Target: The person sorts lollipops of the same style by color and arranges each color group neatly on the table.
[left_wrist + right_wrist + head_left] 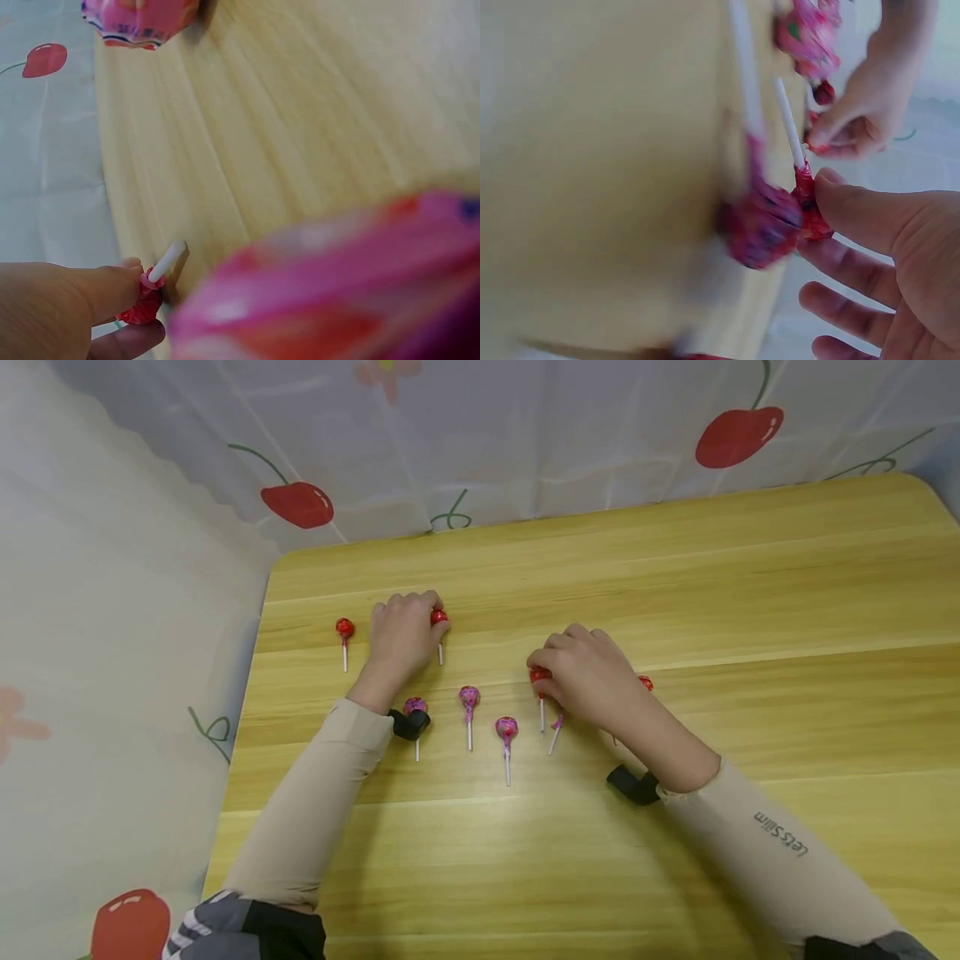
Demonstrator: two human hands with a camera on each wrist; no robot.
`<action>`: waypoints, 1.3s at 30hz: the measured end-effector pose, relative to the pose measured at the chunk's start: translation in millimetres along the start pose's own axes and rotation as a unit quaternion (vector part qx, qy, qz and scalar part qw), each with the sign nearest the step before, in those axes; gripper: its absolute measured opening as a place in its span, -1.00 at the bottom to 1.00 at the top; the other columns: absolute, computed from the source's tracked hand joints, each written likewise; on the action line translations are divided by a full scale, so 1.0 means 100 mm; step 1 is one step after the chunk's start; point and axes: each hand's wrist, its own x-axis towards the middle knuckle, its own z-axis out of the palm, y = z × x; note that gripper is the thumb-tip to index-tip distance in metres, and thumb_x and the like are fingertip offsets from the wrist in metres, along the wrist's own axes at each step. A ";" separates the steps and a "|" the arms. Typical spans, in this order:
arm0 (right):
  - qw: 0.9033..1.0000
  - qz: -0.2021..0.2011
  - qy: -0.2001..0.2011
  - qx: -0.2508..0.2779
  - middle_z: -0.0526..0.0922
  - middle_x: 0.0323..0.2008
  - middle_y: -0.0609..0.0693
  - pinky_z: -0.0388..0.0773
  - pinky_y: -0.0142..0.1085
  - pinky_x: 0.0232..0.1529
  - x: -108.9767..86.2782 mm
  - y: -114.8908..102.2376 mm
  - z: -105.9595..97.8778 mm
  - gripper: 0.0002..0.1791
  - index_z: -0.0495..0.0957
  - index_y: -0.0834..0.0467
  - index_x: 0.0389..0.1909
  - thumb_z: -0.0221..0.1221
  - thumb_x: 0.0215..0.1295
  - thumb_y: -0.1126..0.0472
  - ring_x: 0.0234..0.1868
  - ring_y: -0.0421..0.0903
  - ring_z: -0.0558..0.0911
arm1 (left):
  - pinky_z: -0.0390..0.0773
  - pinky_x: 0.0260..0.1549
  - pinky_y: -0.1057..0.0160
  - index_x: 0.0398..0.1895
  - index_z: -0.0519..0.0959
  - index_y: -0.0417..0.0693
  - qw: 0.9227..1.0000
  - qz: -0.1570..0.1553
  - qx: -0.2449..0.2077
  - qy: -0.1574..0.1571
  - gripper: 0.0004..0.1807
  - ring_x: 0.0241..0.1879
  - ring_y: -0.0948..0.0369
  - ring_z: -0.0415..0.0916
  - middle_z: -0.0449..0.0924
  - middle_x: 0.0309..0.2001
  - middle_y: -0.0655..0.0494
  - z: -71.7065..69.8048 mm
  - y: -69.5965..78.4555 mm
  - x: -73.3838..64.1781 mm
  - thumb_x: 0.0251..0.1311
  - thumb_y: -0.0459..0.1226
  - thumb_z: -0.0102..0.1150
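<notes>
My left hand (pixel 400 639) pinches the head of a red lollipop (pixel 439 617) between thumb and fingers, its white stick pointing toward me. In the left wrist view, thumb and fingertip sit on the red wrapper (pixel 142 304). My right hand (pixel 592 681) pinches another red lollipop (pixel 539 676) by its wrapped head, the other fingers spread in the right wrist view. Right beside it lies a pink-purple lollipop (pixel 759 225), its head hidden under the hand in the head view. A red lollipop (pixel 646 682) is partly covered by my right wrist.
A red lollipop (pixel 345 627) lies left of my left hand. Nearer me are pink-purple lollipops (pixel 469 696), (pixel 507 727), and one (pixel 415 705) partly behind the black wrist strap (pixel 410 725). The wooden table (pixel 465 860) meets a cherry-print curtain (pixel 487 435) at its far edge.
</notes>
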 end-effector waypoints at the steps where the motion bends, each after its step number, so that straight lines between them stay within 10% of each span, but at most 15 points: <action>1: 1.000 -0.004 0.006 0.000 0.71 -0.27 0.00 0.48 -0.11 -0.27 0.05 0.01 -0.03 -0.82 0.72 0.03 -0.19 0.39 0.21 0.10 -0.25 0.06 0.53 | 0.37 -0.08 0.00 -0.01 0.59 -0.01 1.000 0.000 0.001 0.000 -0.69 -0.13 -0.01 0.49 0.67 -0.11 0.01 0.00 0.00 0.00 0.33 -0.05 0.22; 16: 0.999 0.021 -0.050 -0.001 0.67 -0.14 0.05 0.51 -0.04 -0.13 0.87 0.16 -0.20 -0.78 0.68 0.08 -0.09 0.32 0.29 0.11 -0.15 0.09 0.52 | 0.34 -0.03 0.00 0.03 0.56 0.03 1.000 0.010 -0.013 -0.015 -0.67 -0.13 0.01 0.45 0.65 -0.09 0.03 0.00 0.08 0.02 0.32 -0.03 0.22; 30: 0.994 0.050 -0.099 -0.012 0.64 -0.11 0.04 0.49 0.03 -0.04 0.89 0.22 -0.15 -0.81 0.65 0.05 -0.10 0.27 0.34 0.07 -0.10 0.10 0.51 | 0.35 -0.01 -0.01 0.12 0.54 0.04 0.999 0.036 -0.007 -0.012 -0.61 -0.05 -0.02 0.45 0.62 0.00 0.00 -0.03 0.20 0.01 0.32 -0.02 0.22; 39: 0.993 0.071 -0.091 0.007 0.58 0.13 0.08 0.51 0.07 0.04 0.72 0.26 -0.40 -0.53 0.51 0.03 0.26 0.21 0.39 -0.02 0.09 0.17 0.53 | 0.36 0.00 -0.04 0.16 0.54 0.04 0.996 0.077 -0.036 -0.001 -0.57 0.05 -0.05 0.44 0.59 0.10 0.00 -0.15 0.34 -0.07 0.30 -0.02 0.25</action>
